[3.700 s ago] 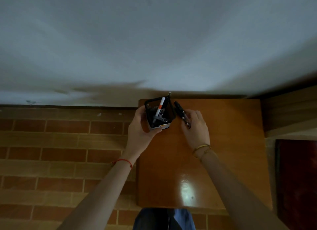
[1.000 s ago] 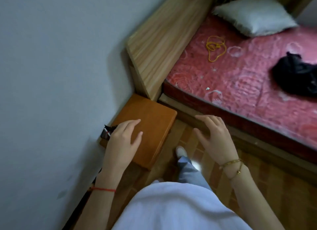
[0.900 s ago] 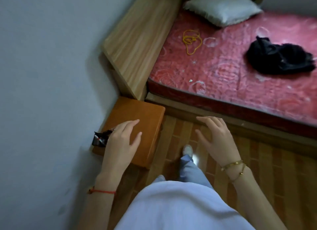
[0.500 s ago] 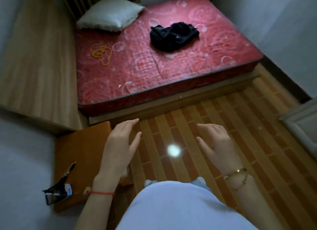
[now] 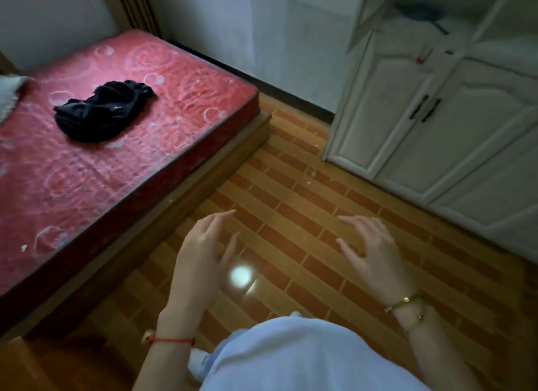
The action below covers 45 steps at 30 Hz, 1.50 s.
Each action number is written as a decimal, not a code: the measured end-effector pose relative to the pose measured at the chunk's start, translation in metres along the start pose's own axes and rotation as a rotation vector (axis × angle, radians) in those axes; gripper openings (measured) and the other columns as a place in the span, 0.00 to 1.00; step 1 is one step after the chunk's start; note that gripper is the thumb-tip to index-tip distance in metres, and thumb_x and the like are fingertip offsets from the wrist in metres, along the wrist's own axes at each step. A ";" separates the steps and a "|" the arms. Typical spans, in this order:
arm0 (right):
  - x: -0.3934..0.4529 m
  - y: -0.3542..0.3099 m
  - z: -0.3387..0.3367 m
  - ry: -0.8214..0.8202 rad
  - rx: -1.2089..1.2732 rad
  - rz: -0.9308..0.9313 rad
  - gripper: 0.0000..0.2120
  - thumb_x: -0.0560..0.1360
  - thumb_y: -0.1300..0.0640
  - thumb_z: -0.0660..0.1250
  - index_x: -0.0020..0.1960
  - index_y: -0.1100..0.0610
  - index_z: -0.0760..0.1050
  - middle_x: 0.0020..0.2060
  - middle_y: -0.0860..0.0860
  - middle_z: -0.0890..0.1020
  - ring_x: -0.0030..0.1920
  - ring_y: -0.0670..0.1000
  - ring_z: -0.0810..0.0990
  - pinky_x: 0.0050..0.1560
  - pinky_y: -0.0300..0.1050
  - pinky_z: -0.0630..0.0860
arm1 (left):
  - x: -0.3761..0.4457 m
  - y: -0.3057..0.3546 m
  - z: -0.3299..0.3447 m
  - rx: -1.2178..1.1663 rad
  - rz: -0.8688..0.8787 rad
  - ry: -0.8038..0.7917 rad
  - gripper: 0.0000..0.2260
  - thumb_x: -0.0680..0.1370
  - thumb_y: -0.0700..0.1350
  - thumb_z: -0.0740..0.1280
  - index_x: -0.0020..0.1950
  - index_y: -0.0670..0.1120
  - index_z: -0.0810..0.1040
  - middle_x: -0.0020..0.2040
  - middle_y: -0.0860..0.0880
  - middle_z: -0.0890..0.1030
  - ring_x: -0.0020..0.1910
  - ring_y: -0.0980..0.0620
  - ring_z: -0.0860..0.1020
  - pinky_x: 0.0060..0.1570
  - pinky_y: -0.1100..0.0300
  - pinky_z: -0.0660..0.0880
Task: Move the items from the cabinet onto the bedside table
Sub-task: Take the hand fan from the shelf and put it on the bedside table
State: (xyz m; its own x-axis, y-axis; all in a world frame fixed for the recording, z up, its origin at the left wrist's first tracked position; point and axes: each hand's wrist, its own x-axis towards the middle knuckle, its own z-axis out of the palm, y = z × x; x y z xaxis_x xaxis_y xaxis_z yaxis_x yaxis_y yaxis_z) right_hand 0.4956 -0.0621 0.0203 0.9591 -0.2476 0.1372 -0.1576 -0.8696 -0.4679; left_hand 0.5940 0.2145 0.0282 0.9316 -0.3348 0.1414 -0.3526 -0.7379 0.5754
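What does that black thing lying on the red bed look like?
The black cloth is a crumpled, bunched heap of soft dark fabric, maybe clothing. It lies alone on the red patterned mattress, toward its far half, with folds and loose edges. Only the mattress touches it; neither hand is near.

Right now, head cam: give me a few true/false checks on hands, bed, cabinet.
1. Both hands hold nothing. True: left hand and right hand hang with relaxed fingers over the floor.
2. A black garment lies on the red mattress. True.
3. The white cabinet's lower doors stand open. False: they are closed.
4. The left hand grips a pen holder. False: it is empty.
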 end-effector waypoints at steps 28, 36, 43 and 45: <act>0.248 0.282 -0.109 0.280 0.003 0.411 0.18 0.76 0.53 0.66 0.65 0.50 0.72 0.59 0.47 0.76 0.62 0.43 0.69 0.63 0.38 0.65 | 0.384 0.229 0.218 0.005 0.414 -0.223 0.17 0.78 0.47 0.69 0.67 0.49 0.76 0.60 0.51 0.80 0.58 0.52 0.79 0.57 0.59 0.76; 0.348 0.356 -0.139 0.331 -0.011 0.434 0.17 0.76 0.56 0.67 0.64 0.54 0.74 0.57 0.49 0.78 0.60 0.47 0.71 0.62 0.37 0.65 | 0.503 0.285 0.269 -0.027 0.512 -0.233 0.17 0.78 0.45 0.69 0.66 0.48 0.76 0.59 0.50 0.81 0.58 0.51 0.79 0.57 0.57 0.77; 0.431 0.442 -0.153 0.313 0.018 0.455 0.18 0.75 0.55 0.68 0.65 0.53 0.73 0.58 0.48 0.77 0.61 0.46 0.71 0.61 0.37 0.65 | 0.594 0.326 0.336 -0.024 0.489 -0.221 0.17 0.78 0.44 0.69 0.67 0.48 0.75 0.60 0.50 0.80 0.59 0.50 0.79 0.57 0.56 0.78; 0.459 0.471 -0.164 0.313 0.032 0.436 0.18 0.75 0.56 0.68 0.64 0.54 0.74 0.57 0.49 0.78 0.60 0.46 0.71 0.61 0.37 0.65 | 0.623 0.342 0.356 -0.028 0.478 -0.205 0.17 0.78 0.45 0.69 0.67 0.48 0.75 0.61 0.49 0.80 0.59 0.50 0.79 0.56 0.54 0.79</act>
State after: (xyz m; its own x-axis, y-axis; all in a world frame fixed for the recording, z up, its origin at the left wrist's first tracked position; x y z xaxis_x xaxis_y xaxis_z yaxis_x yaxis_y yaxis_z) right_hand 0.8228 -0.6548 0.0061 0.6898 -0.7023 0.1758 -0.5135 -0.6459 -0.5649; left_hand 1.0220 -0.4550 0.0265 0.6300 -0.7404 0.2343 -0.7290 -0.4600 0.5069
